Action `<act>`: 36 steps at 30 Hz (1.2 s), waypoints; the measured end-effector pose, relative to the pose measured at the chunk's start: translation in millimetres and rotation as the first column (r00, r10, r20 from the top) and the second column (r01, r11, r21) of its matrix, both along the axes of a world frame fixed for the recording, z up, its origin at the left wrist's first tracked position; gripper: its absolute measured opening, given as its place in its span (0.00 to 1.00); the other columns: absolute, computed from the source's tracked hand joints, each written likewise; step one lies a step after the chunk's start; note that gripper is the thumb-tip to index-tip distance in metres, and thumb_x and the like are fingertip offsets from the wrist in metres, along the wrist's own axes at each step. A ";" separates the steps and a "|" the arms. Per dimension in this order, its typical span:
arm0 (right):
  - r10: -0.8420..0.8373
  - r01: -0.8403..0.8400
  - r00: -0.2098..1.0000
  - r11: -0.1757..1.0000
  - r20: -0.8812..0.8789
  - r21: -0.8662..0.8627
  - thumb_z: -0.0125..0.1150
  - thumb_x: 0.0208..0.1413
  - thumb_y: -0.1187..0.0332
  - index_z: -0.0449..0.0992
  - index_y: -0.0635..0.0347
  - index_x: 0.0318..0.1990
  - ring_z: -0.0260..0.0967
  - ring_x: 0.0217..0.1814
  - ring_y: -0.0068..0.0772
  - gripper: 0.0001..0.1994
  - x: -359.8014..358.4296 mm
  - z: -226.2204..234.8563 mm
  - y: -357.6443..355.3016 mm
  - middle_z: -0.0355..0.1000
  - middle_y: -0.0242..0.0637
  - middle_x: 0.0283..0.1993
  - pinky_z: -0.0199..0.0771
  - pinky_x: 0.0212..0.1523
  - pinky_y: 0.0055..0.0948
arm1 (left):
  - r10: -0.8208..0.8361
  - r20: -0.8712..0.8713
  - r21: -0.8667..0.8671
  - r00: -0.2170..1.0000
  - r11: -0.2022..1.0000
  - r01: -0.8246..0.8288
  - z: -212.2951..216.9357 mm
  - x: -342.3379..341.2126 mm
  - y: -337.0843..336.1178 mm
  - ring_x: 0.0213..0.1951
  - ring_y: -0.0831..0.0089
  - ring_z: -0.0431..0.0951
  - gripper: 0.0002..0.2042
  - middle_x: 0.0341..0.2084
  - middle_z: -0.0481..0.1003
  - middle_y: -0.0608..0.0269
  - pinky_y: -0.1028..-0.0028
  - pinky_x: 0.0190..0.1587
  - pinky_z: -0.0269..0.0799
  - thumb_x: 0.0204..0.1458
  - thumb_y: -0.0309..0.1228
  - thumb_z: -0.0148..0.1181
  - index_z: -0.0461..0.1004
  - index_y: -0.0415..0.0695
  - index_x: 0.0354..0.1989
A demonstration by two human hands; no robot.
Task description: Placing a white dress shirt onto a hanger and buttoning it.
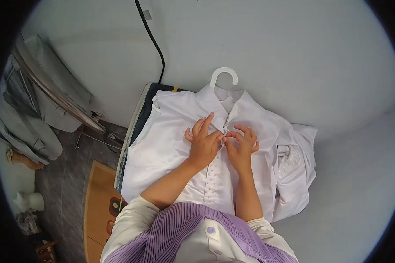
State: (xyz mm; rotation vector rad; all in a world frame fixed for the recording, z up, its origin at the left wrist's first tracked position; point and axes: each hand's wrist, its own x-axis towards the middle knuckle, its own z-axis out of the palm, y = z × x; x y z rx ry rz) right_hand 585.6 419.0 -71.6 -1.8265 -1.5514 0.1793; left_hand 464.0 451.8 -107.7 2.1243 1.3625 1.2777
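A shiny white blouse (162,144) lies front side up before me, its collar pointing away. A white hanger (224,70) sits inside it, the hook sticking out past the collar. Down the middle of the front runs a row of small round buttons (212,179). My left hand (202,141) pinches the placket just below the collar, its other fingers lifted. Opposite it, my right hand (240,144) pinches the same spot, thumb and forefinger together. The fingertips nearly meet there and hide the small piece between them. The blouse's right sleeve side is bunched up.
Under the blouse is a dark padded board (148,98) with a pale edge. A black cable (156,44) hangs along the grey wall (285,52). To the left stand a wooden table (98,193), grey draped cloth (28,118) and a white bust form (30,201).
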 end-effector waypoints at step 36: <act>0.138 -0.134 0.989 0.989 0.054 -0.069 0.64 0.46 0.58 0.79 0.52 0.27 0.46 0.66 0.45 0.09 -11.4 -5.5 -30.0 0.64 0.35 0.53 0.30 0.58 0.63 | 0.000 0.051 0.074 0.999 0.997 -0.004 9.0 -18.6 17.2 0.61 0.59 0.52 0.06 0.60 0.60 0.61 0.54 0.57 0.37 0.49 0.34 0.57 0.78 0.47 0.27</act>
